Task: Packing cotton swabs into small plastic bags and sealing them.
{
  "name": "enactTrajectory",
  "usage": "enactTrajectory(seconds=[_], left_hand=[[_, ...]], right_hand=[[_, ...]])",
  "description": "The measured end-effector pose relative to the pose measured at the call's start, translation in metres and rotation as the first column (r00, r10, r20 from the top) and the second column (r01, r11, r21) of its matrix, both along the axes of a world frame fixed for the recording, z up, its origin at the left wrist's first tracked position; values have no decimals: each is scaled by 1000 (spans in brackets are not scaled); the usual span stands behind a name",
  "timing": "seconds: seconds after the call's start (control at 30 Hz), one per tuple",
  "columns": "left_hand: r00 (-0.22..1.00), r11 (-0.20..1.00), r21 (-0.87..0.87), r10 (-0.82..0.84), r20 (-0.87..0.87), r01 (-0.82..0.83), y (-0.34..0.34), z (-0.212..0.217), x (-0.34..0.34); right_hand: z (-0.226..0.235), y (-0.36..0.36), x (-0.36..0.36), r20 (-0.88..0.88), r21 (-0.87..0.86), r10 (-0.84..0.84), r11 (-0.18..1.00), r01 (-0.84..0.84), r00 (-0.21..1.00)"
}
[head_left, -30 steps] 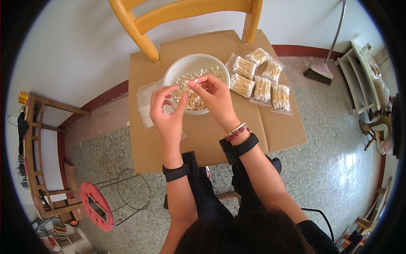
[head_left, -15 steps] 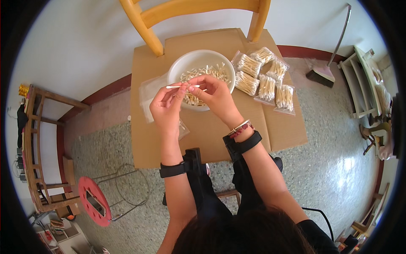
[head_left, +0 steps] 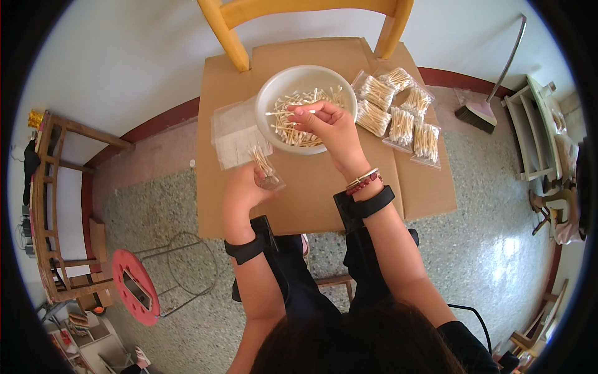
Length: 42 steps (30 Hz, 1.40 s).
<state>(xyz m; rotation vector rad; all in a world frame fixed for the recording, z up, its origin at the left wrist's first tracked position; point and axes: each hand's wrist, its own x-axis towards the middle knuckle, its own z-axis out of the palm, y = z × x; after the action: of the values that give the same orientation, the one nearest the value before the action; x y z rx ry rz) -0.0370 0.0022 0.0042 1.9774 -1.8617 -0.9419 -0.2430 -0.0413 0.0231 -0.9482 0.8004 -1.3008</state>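
My right hand [head_left: 327, 124] is above the white bowl [head_left: 265, 128], pinching cotton swabs [head_left: 280, 113] between thumb and fingers. Loose swabs with white tips and pale wooden sticks lie in the bowl below. At the left, my left hand [head_left: 245, 190] has its fingers closed at the side of a small clear plastic bag [head_left: 270, 181], partly filled with swabs. Some of its fingertips are hidden. Flat clear bags [head_left: 233, 134] lie stacked just beyond this hand, left of the bowl.
Several filled swab bags [head_left: 402, 128] lie right of the bowl on the cardboard sheet [head_left: 367, 181], which rests on a wooden chair [head_left: 311, 9]. A red-topped stool [head_left: 134, 287] stands at left, a broom [head_left: 478, 115] at right, near a shelf unit [head_left: 522, 124].
My hands have parted. The left moved down from the bowl to the small bag, while the right stays over the bowl with swabs. The view has shifted slightly.
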Motion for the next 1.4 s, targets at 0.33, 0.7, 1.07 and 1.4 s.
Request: enactTrajectory(seconds=[0.33, 0.7, 1.07, 1.4], left_hand=[[998, 997, -67, -43, 46, 46, 8, -10, -1], [951, 964, -264, -41, -307, -44, 5, 47, -8], [900, 938, -328, -42, -434, -114, 3, 55, -11], [891, 921, -363, -38, -453, -145, -1, 53, -12]], right_hand=[[-1, 0, 7, -25, -72, -104, 992, 102, 994], [-4, 8, 25, -238, -271, -94, 962, 27, 967], [1, 15, 32, -380, -438, -169, 899, -16, 909], [3, 16, 33, -472, -590, -306, 807, -38, 827]])
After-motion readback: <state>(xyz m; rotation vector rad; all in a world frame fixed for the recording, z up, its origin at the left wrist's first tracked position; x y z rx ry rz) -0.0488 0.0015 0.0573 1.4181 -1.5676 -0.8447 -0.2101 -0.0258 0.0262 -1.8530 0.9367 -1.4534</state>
